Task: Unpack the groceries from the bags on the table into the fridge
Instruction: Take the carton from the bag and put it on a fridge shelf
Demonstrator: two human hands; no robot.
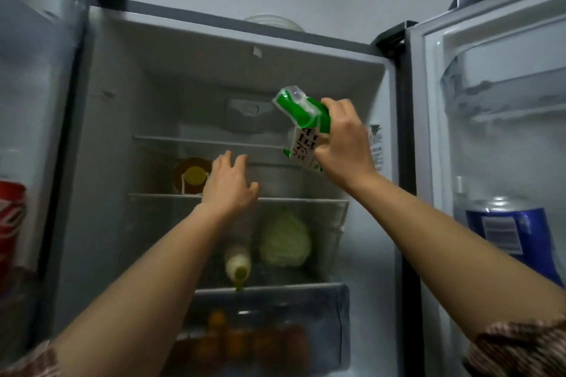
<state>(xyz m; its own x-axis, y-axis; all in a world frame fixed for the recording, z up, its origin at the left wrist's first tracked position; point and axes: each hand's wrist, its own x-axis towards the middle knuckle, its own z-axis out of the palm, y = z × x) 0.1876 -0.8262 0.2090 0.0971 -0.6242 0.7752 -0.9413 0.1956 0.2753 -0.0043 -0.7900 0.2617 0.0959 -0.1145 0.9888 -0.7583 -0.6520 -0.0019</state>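
Observation:
The fridge (pixel 122 95) stands open in front of me, both doors swung wide. My right hand (pixel 344 144) grips a green and white carton (pixel 301 128), tilted to the left, in front of the upper shelf (pixel 183 141) at its right side. My left hand (pixel 229 184) reaches in with fingers spread and holds nothing; it hovers at the front of the second shelf (pixel 306 200), just right of a brown jar with a yellow lid (pixel 193 176).
A cabbage (pixel 284 239) and a pale bottle with a green cap (pixel 238 265) lie on the lower shelf. Oranges (pixel 232 337) fill the clear drawer below. A red can (pixel 10 223) sits in the left door, a blue can (pixel 511 229) in the right door.

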